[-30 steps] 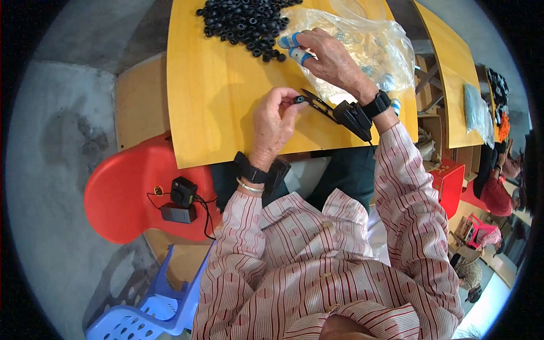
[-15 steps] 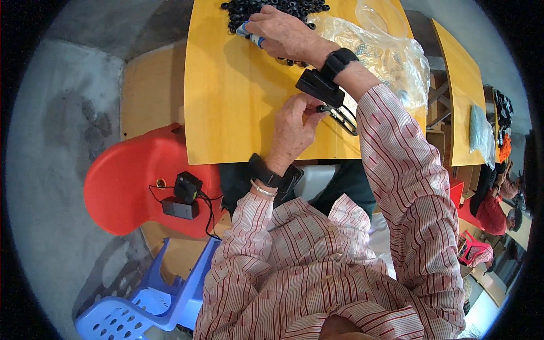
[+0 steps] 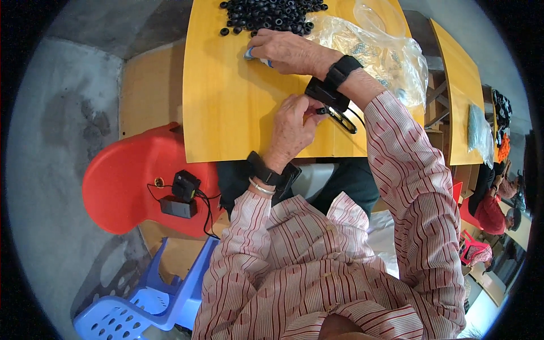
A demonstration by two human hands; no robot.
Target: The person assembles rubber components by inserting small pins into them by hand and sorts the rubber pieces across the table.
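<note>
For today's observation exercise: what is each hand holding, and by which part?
The left hand pinches a small dark part by its near end. The right hand covers a small pale blue piece; its grip cannot be told.

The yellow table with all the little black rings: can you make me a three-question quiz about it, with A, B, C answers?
1. Where is the pile of black rings?
A. far end of the yellow table
B. on the red chair
C. on the floor

2. What colour is the chair seat with the black charger on it?
A. green
B. red
C. white

3. What is the right hand doing?
A. hanging in the air
B. resting in the lap
C. pressing on a small blue-white thing on the table

Answers: 1 A, the rings lie at the table's top edge. 2 B, the charger sits on the red chair. 3 C, the fingers cover a small blue-white thing.
</note>
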